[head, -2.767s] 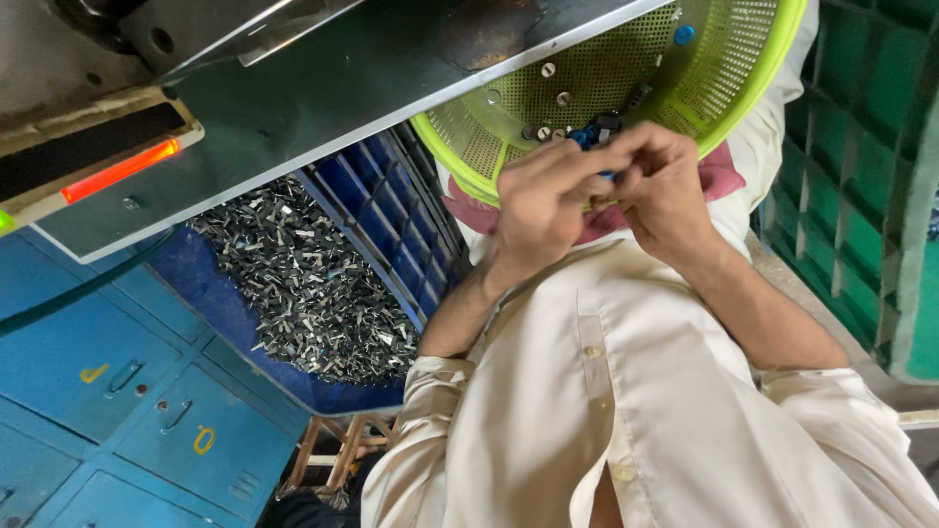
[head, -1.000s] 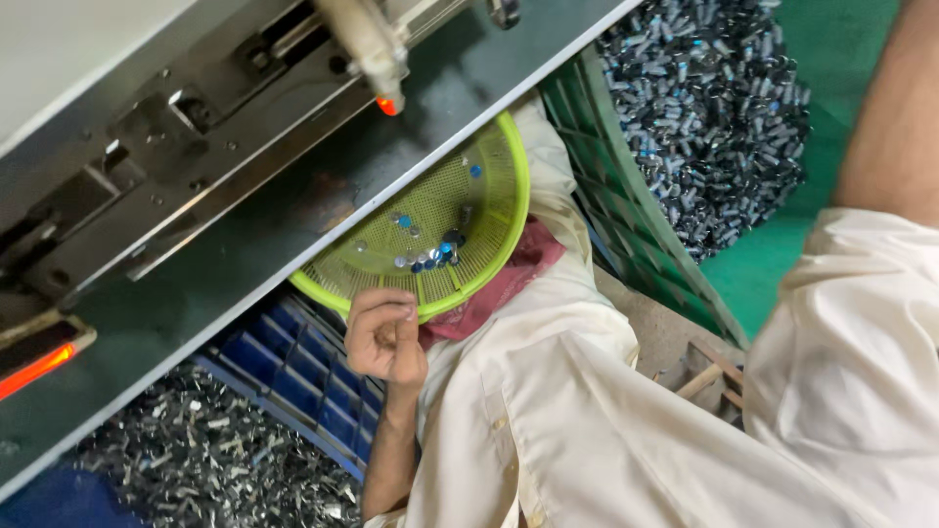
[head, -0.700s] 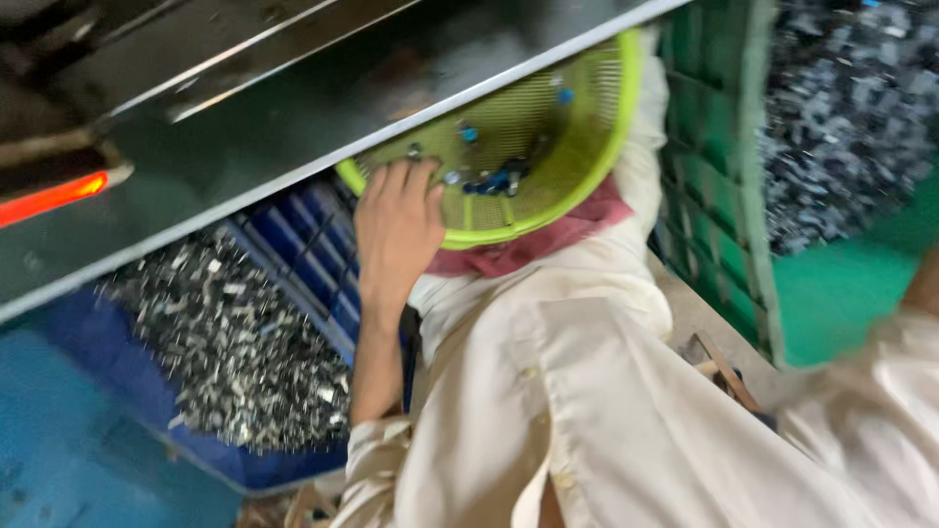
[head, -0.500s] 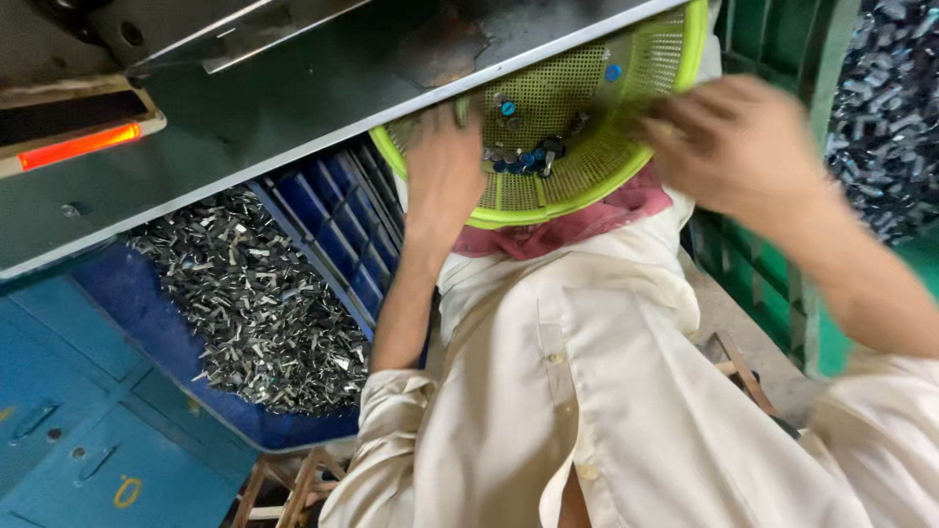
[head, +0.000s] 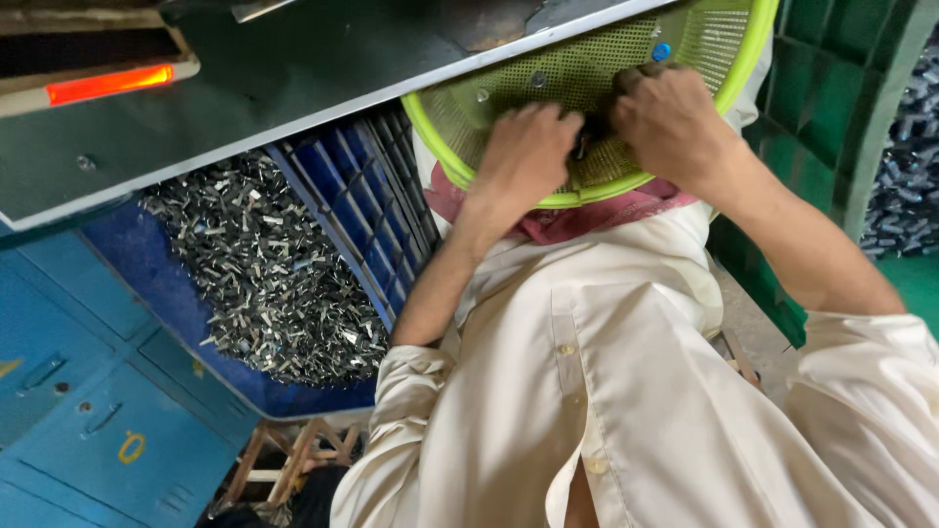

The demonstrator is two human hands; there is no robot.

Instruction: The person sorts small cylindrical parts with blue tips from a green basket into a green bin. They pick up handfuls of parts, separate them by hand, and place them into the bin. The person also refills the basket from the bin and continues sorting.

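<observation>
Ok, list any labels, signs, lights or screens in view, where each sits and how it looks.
Indicator light: top left on the machine, a long glowing orange-red bar in a pale frame.
Yellow painted marks: bottom left on the blue cabinet drawers, small and rounded.
No packages or screens show.

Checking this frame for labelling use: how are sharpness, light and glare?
Head view: both hands, left hand and right hand, sharp in the green mesh basket; metal parts in the blue crate crisp; orange indicator lamp blown out; small dark part between the hands shadowed.
</observation>
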